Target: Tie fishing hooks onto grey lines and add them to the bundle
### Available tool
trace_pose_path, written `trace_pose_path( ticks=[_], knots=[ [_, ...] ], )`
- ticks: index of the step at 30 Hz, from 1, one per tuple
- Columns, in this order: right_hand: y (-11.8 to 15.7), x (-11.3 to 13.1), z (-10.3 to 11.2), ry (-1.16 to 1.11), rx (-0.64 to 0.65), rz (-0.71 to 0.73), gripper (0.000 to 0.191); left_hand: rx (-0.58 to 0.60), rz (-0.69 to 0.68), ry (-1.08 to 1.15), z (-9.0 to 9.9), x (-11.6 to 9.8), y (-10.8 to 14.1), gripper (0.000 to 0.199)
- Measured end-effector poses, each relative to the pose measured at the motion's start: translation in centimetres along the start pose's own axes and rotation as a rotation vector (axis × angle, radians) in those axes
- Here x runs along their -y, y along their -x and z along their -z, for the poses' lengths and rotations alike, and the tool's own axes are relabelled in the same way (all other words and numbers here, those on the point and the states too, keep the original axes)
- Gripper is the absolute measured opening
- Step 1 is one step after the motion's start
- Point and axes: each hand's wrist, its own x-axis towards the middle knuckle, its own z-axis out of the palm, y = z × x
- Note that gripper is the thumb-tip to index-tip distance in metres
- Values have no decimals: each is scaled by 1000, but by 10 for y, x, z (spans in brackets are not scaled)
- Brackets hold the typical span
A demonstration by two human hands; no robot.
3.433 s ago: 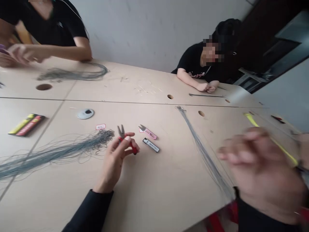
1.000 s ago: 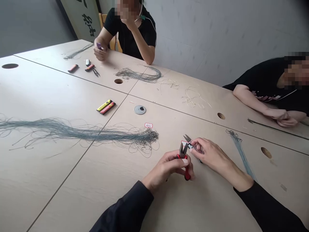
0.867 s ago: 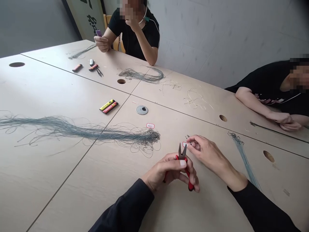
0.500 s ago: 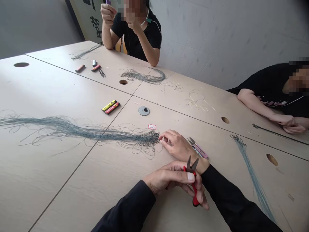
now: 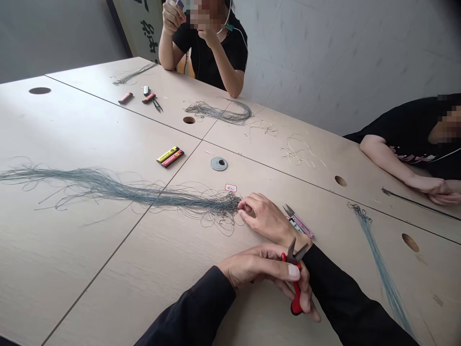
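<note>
Pliers with red handles (image 5: 297,290) rest in my left hand (image 5: 264,265), their jaws apart and pointing up. This hand is low in front of my right forearm. My right hand (image 5: 268,216) reaches across to the end of a long bundle of blue-grey fishing line (image 5: 133,192). Small dark hooks (image 5: 230,204) appear clustered at that end. The thumb and index finger are pinched at the edge of the cluster; what lies between them is too small to make out. Beside this hand lie thread snips with a pink handle (image 5: 302,226).
A red-edged label (image 5: 231,188) and a grey round cap (image 5: 218,164) lie beyond the bundle. Two lighters (image 5: 170,156) sit left of them. Another line bundle (image 5: 383,274) is at right. One person (image 5: 219,53) sits opposite, another (image 5: 399,129) at far right.
The view has shifted slightly, moving the table things a little to the right. My right fingertips have drawn closer together at the hooks. My left hand still keeps the pliers.
</note>
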Motion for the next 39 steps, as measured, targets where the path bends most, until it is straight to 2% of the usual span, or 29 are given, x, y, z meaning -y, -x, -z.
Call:
trace_pose_path(
  ticks=[4,9,13,19,23,28,35,39],
  knots=[
    [-2,1,-1,-3,-11,-3,14,47,-55,59,-4,-1,-1,29],
    [-2,-4,-4,-20,-27,-5,13,-80,-18,-6,-4,-3,-1,30],
    [-1,-8,-5,-37,-27,-11,10,-95,-31,-5,-3,-2,-3,34],
    [-1,-11,-2,-60,-20,-34,11,57,-53,93,2,4,-7,31],
    [0,-9,0,-61,-16,-20,11,46,-70,80,5,4,-7,30],
    [1,-5,1,-45,-5,15,11,90,-38,55,3,0,-6,31],
    [-2,-3,0,-8,-11,28,14,40,4,25,0,-2,-4,36],
    [-4,-2,0,2,-17,33,14,72,2,3,2,-2,-5,33]
  ],
)
